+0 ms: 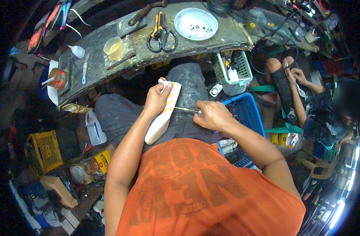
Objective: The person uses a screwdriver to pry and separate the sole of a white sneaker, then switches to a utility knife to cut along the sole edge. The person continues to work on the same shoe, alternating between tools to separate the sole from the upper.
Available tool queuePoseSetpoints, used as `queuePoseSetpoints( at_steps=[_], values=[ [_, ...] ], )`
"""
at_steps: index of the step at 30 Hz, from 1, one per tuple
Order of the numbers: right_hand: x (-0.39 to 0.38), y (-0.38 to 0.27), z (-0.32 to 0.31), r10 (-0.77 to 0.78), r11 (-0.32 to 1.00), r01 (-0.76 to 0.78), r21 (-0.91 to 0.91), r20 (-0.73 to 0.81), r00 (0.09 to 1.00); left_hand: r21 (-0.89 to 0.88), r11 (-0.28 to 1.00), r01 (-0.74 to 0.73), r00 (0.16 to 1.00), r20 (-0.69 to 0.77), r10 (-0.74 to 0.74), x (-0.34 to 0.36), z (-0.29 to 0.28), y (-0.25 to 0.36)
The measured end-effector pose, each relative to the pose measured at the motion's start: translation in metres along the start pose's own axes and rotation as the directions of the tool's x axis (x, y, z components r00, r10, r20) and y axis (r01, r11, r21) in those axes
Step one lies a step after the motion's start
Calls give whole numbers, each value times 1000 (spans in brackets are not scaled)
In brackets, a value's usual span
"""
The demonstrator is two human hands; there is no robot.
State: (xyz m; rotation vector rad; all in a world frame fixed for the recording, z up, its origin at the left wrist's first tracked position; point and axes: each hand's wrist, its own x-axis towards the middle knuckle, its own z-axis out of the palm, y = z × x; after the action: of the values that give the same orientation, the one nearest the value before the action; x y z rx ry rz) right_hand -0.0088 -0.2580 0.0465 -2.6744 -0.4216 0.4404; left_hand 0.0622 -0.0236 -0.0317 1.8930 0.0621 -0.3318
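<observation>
The left hand (157,99) is closed around the upper end of a pale shoe sole (159,129), which slants over the person's lap. The right hand (213,115) grips a thin metal tool (186,109), its tip at the sole's right edge; contact is unclear. A blue crate (257,114) sits to the right. Beyond the knees, the bench (97,61) carries scissors (162,36), a yellowish tub (114,48) and a white dish (196,23).

Single view: head-worn fisheye, left of a side-by-side pair. Faces steeply down, slightly forward, over wearer's orange shirt (188,188). Left hand (156,99) and right hand (212,115) near mid-picture, close range. Desk (98,65) arcs across top, farther off; co-worker (300,100) toward right edge. Straight edges bow near rim.
</observation>
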Motion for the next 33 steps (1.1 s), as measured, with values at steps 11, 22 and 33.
queuePoseSetpoints(
  at_steps=[11,22,33],
  values=[
    [-10,-16,10,125,989,-126,80,12,992,-19,998,-68,997,-50,67,0,11,-1],
    [-12,-14,13,68,996,-69,61,5,998,-11,997,-79,995,-66,78,3,14,-10],
    [-12,-11,12,74,995,-76,59,35,997,37,996,-86,993,-83,88,0,15,-3]
  ],
)
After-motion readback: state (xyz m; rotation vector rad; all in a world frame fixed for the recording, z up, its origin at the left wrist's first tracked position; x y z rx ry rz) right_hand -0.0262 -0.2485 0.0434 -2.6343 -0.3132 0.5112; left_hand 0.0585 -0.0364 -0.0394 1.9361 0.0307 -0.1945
